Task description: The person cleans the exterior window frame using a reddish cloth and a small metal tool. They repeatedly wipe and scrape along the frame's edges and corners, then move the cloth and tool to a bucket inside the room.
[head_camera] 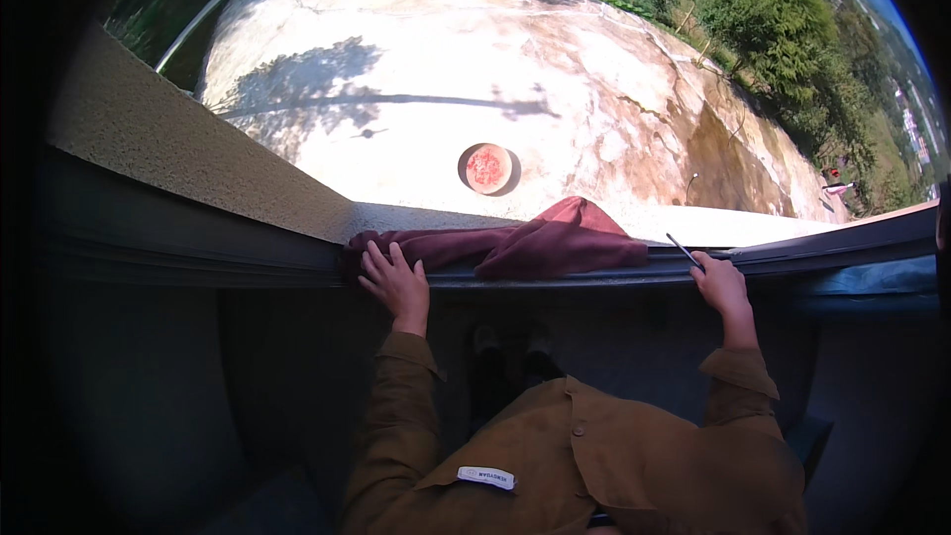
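Note:
A dark red cloth (pixel 568 238) lies bunched along the track of a window sill (pixel 446 281), with one fold standing up in a peak. My left hand (pixel 397 279) rests with spread fingers on the cloth's left end, at the corner of the frame. Over the right part of the track, my right hand (pixel 721 282) grips a thin, dark, rod-like tool (pixel 682 249). Its tip points up and to the left, towards the outer ledge; what kind of tool it is, I cannot tell.
Outside, a round shallow container (pixel 505 177) with red pieces in it sits on sunlit concrete ground (pixel 416 141). A rough wall edge (pixel 215 134) borders the opening at left. Bluish sheeting (pixel 884 276) lies inside at right. Green trees (pixel 780 30) stand beyond the concrete.

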The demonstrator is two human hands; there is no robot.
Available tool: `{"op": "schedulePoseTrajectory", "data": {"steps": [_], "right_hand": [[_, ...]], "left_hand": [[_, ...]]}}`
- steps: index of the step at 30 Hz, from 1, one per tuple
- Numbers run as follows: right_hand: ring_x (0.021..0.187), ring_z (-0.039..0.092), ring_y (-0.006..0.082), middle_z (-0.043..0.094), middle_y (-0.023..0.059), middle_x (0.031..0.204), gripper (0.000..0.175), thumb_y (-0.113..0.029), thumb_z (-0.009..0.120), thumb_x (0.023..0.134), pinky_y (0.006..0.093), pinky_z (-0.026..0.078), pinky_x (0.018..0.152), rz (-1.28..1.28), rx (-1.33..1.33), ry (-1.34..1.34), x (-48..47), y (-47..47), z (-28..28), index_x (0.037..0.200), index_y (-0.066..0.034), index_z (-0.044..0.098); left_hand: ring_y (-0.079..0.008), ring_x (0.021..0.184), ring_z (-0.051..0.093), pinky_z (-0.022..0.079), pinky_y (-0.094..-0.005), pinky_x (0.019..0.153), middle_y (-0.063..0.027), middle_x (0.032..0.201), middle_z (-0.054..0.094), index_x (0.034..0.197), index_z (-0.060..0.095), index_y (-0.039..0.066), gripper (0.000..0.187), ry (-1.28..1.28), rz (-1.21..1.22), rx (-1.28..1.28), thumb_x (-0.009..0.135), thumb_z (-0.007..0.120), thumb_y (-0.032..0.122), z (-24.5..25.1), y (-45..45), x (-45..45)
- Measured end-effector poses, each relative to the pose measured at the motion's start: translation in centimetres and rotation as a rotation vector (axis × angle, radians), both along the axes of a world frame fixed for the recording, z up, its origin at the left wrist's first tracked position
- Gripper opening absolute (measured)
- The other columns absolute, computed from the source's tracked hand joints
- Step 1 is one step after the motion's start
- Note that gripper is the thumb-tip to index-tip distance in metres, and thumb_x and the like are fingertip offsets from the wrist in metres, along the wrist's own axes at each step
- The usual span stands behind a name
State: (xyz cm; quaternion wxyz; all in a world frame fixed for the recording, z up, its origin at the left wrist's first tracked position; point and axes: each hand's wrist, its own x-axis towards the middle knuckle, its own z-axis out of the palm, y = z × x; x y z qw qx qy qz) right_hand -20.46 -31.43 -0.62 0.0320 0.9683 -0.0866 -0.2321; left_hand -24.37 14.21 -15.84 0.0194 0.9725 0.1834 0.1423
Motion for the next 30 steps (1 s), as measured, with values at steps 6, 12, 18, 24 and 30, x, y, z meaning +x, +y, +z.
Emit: {"op": "schedulePoseTrajectory", "data": {"steps": [6,12,18,24,30], "right_hand": [[0.076,0.062,0.0344,0.064,0.0136,0.083,0.031,-0.031,0.045,0.092,0.0474,0.048,0.068,0.359,0.340,-0.115,-1.0,8.0,-2.8,0.119,-0.0218,0.056],[0.084,0.063,0.0319,0.066,0.0113,0.089,0.028,-0.031,0.044,0.091,0.0445,0.050,0.073,0.157,0.077,0.069,0.1,2.5,-5.9,0.113,-0.0251,0.060],[0.085,0.063,0.0345,0.066,0.0133,0.090,0.031,-0.033,0.045,0.091,0.0464,0.049,0.072,-0.038,0.027,-0.096,-0.2,0.4,-3.4,0.116,-0.0169,0.056],[0.091,0.061,0.0356,0.064,0.0178,0.095,0.074,-0.044,0.066,0.077,0.0450,0.047,0.076,0.016,0.490,-0.102,-1.1,8.6,-10.8,0.138,-0.0160,0.034],[0.077,0.062,0.0366,0.064,0.0152,0.079,0.019,-0.025,0.061,0.078,0.0483,0.047,0.067,-0.053,0.552,-0.521,1.3,7.2,-12.7,0.092,-0.0113,0.059]], "left_hand": [[-0.0256,0.106,0.049,0.039,-0.0420,0.087,-0.0065,0.108,0.056,0.107,0.058,0.010,0.037,-0.041,-0.445,-0.212,0.073,0.069,0.020,-1.9,-3.3,1.9],[-0.0272,0.093,0.054,0.043,-0.0377,0.083,-0.0059,0.095,0.058,0.085,0.060,0.008,0.014,-0.183,-0.382,-0.544,0.073,0.065,0.005,0.1,-2.5,2.0],[-0.0317,0.095,0.054,0.043,-0.0402,0.083,-0.0109,0.100,0.057,0.093,0.056,0.006,0.018,-0.184,-0.404,-0.547,0.076,0.062,0.004,-0.4,-2.1,-0.4],[-0.0332,0.096,0.054,0.042,-0.0407,0.085,-0.0139,0.101,0.059,0.098,0.056,0.005,0.016,-0.296,-0.373,-0.631,0.082,0.059,0.007,1.4,-2.5,1.8],[-0.0299,0.090,0.058,0.045,-0.0369,0.078,-0.0127,0.095,0.062,0.098,0.060,0.007,0.016,-0.234,-0.358,-0.690,0.083,0.061,0.013,2.7,-1.8,4.0]]}}
